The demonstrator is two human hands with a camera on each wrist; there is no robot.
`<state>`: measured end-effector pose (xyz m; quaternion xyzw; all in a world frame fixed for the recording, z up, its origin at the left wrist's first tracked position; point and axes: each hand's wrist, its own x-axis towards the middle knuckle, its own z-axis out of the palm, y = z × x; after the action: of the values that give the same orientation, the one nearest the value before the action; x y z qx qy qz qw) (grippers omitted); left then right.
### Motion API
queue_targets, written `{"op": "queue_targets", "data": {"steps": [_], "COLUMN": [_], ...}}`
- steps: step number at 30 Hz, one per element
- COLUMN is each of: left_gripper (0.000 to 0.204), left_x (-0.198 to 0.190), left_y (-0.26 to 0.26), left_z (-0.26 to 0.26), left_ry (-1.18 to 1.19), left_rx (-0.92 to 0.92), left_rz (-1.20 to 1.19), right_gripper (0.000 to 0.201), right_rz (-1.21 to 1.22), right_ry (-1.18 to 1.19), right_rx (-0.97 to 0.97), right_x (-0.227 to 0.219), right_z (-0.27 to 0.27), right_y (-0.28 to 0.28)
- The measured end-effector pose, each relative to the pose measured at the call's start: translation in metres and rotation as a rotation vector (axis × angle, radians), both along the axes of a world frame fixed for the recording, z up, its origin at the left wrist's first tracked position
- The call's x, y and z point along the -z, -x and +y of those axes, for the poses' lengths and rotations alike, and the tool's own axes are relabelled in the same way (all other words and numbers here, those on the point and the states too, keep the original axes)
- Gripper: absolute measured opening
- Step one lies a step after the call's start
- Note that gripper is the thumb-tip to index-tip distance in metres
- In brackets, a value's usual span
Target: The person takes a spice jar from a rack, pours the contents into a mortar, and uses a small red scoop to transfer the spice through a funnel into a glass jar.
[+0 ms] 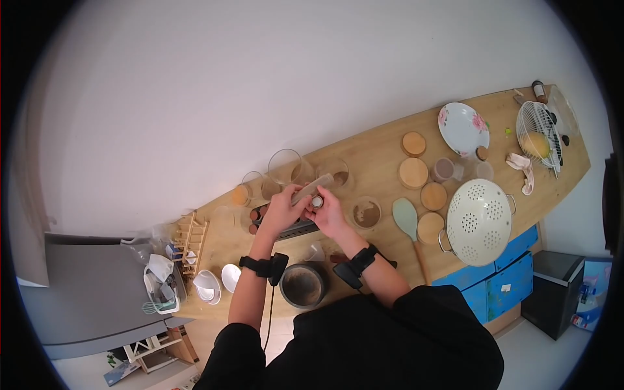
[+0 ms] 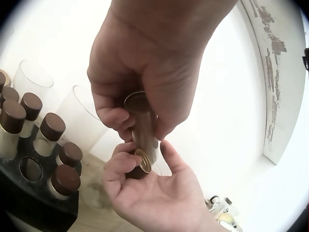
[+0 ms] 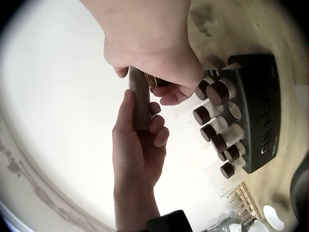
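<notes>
My left hand (image 1: pixel 283 213) grips a clear, brownish-looking glass vial (image 2: pixel 145 133) whose round mouth shows in the left wrist view. The vial slants across in front of my right hand (image 1: pixel 332 218). In that right hand, curled fingers hold a small brown screw cap (image 2: pixel 140 168) with a gold inside, off the vial and close beside it. Right fingertips come up near the vial's lower part. Below both hands stands a black rack (image 3: pixel 260 111) carrying several vials with brown caps (image 3: pixel 219 92). In the head view the hands partly hide the rack.
Behind the hands stand glass jars (image 1: pixel 284 166), some holding brown powder. A dark bowl (image 1: pixel 303 286) sits near my body. To the right are a glass dish of powder (image 1: pixel 366 213), a green spatula (image 1: pixel 405 218), wooden lids (image 1: pixel 413 173) and a white colander (image 1: pixel 480 221).
</notes>
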<state>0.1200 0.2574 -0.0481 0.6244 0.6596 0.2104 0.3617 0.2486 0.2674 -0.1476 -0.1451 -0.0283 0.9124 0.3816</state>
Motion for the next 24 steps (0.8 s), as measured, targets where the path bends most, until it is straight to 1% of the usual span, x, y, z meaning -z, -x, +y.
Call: {"op": "queue_targets", "data": {"steps": [1,2,3,4,6,9,10,11,12,15,16,17,18,19,21,22,23,24], "left_gripper": [0.043,0.041,0.039,0.039,0.032,0.033,0.033,0.033,0.034,0.032,0.032,0.032,0.032,0.032,0.034,0.034,0.034,0.034], "left_x": [0.003,0.006,0.010,0.004,-0.016,-0.011,-0.012,-0.013,-0.014,-0.027,-0.022,-0.015,-0.010,-0.011,-0.015,-0.020,-0.026,-0.029], "left_y": [0.003,0.006,0.008,0.003,-0.010,-0.007,-0.006,-0.005,-0.004,-0.011,-0.010,-0.008,-0.006,-0.005,-0.005,-0.007,-0.009,-0.010], "left_z": [0.000,0.002,0.002,0.001,-0.002,-0.001,0.000,0.001,0.002,-0.001,-0.001,-0.001,-0.002,-0.002,-0.001,0.000,0.000,0.001], "left_ry": [0.000,-0.048,-0.095,-0.096,-0.256,-0.292,-0.292,-0.190,-0.087,-0.062,-0.062,-0.226,-0.388,-0.386,-0.073,-0.075,0.028,0.131], "left_rx": [0.000,0.013,0.028,0.030,0.007,0.028,0.029,-0.004,-0.037,-0.045,-0.043,0.016,0.075,0.076,-0.030,-0.030,-0.058,-0.086], "left_rz": [0.001,0.068,0.134,0.134,0.137,0.121,0.122,0.117,0.112,0.121,0.122,0.118,0.113,0.114,0.142,0.142,0.135,0.127], "right_gripper": [0.023,0.022,0.022,0.023,0.024,0.024,0.024,0.024,0.024,0.024,0.024,0.024,0.024,0.023,0.023,0.022,0.022,0.022], "right_rz": [-0.036,-0.071,-0.071,-0.101,-0.131,-0.145,-0.082,-0.020,-0.020,-0.061,-0.110,-0.159,-0.157,-0.148,-0.139,-0.066,0.006,0.006], "right_ry": [0.064,0.127,0.127,0.138,0.148,0.108,0.125,0.142,0.143,0.133,0.124,0.115,0.118,0.102,0.084,0.081,0.078,0.079], "right_rx": [0.020,0.041,0.044,0.070,0.094,0.094,0.077,0.060,0.061,0.057,0.098,0.138,0.138,0.132,0.127,0.101,0.074,0.076], "right_x": [-0.009,-0.015,-0.015,-0.013,-0.010,-0.009,-0.010,-0.012,-0.011,-0.008,-0.010,-0.012,-0.012,-0.010,-0.005,-0.001,0.004,0.008], "right_z": [0.000,0.000,-0.001,-0.001,-0.001,-0.001,-0.002,-0.002,-0.003,-0.002,-0.002,-0.002,-0.004,-0.004,-0.005,-0.005,-0.006,-0.006], "right_y": [-0.001,0.000,0.002,0.005,0.007,0.006,0.005,0.004,0.005,0.009,0.009,0.009,0.009,0.010,0.009,0.009,0.010,0.011]}}
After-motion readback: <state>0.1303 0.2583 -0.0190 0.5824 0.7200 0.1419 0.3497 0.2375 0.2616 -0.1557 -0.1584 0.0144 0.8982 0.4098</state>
